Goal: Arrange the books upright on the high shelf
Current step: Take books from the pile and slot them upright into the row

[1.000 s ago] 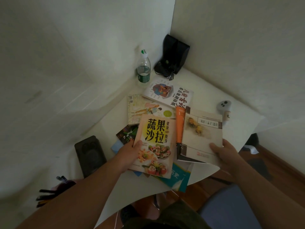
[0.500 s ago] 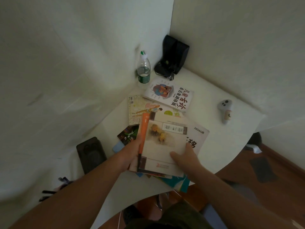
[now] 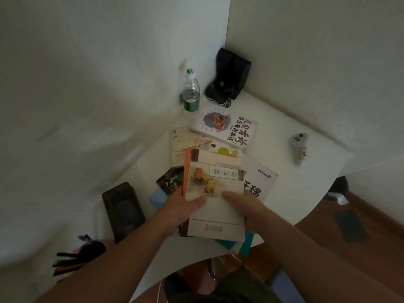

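White table (image 3: 284, 127) in a white corner — bottle (image 3: 191, 96), black case (image 3: 229, 78) behind; left hand (image 3: 181, 211) and right hand (image 3: 247, 209) grip the book (image 3: 215, 193).

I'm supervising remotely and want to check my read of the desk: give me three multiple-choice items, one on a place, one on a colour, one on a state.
1. Where does the water bottle stand?
A. near the wall corner, left of the black stand
B. on the floor
C. on top of the book stack

2. What colour is the edge that shows along the left of the beige-covered book?
A. purple
B. orange
C. silver

3. How is the beige-covered book held?
A. by neither hand
B. by the right hand only
C. by the left hand and the right hand together

Key: 1 A, the bottle stands upright by the corner beside the stand. 2 B, an orange strip runs down that side. 3 C, a thumb from each hand lies on the cover while the fingers go under its edges.
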`<action>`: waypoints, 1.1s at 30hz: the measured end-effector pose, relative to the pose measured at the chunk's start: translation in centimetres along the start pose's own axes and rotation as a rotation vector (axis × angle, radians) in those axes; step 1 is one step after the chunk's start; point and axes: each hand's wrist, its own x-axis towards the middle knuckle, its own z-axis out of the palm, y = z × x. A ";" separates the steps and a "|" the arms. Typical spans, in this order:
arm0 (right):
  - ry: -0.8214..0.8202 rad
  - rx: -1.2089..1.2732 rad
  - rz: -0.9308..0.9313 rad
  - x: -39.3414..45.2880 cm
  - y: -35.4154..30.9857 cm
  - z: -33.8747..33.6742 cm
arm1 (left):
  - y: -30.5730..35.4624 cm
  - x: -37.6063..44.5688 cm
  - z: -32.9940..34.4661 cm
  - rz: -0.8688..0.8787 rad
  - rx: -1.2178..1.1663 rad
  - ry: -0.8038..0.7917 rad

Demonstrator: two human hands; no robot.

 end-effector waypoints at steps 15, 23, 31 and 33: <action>0.027 -0.411 -0.626 -0.5 -2.3 1.0 | 2.8 0.3 -1.1 0.258 0.042 0.158; 0.008 -0.378 -0.565 1.4 -3.3 1.2 | 3.2 1.2 -0.7 0.188 0.059 0.167; -0.115 -0.282 -0.413 1.1 -6.8 2.6 | 6.3 -1.7 -0.9 0.099 -0.018 0.247; -0.128 -0.272 -0.404 -0.2 -6.5 3.0 | 6.7 -3.2 -1.0 0.111 -0.006 0.271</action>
